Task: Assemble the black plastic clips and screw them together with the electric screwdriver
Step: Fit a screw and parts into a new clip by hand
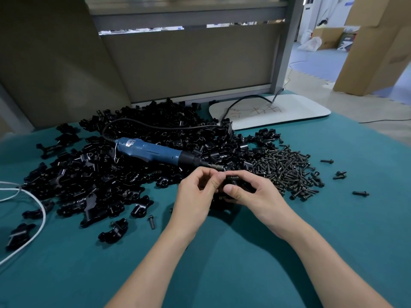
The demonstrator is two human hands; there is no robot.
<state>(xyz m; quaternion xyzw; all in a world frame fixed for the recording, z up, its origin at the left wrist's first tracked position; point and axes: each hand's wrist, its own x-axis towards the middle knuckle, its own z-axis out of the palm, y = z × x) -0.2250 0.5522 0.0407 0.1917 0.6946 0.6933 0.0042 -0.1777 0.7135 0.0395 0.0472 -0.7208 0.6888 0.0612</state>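
Between the two hands, low over the green mat (222,258), a black clip (231,185) is held at the near edge of the heap of clip parts (124,174). It is wrapped by the curled fingers and thumb of the right hand (255,194), so little of it shows. The left hand (195,194) is closed against its left end, with thumb and forefinger pinched there. Whether a second half or a screw is being fed in cannot be told, since the joint is hidden.

The step is judged to be the fitting of the parts before driving. It would be done best if the halves were seated flush and the holes lined up first. A screw could then be started by fingertip so that it stands straight. One hand's hold should be firm enough that the other can be freed for the tool.

The electric screwdriver (155,152) lies across the heap just behind the hands, its tip pointed toward the screws (289,172). These are piled just beside the right hand, with a few strays farther right. The tool's black cable (155,125) is looped over the heap, so loose parts could be dragged if it were lifted carelessly. A white cord (37,205) lies well apart at the left.
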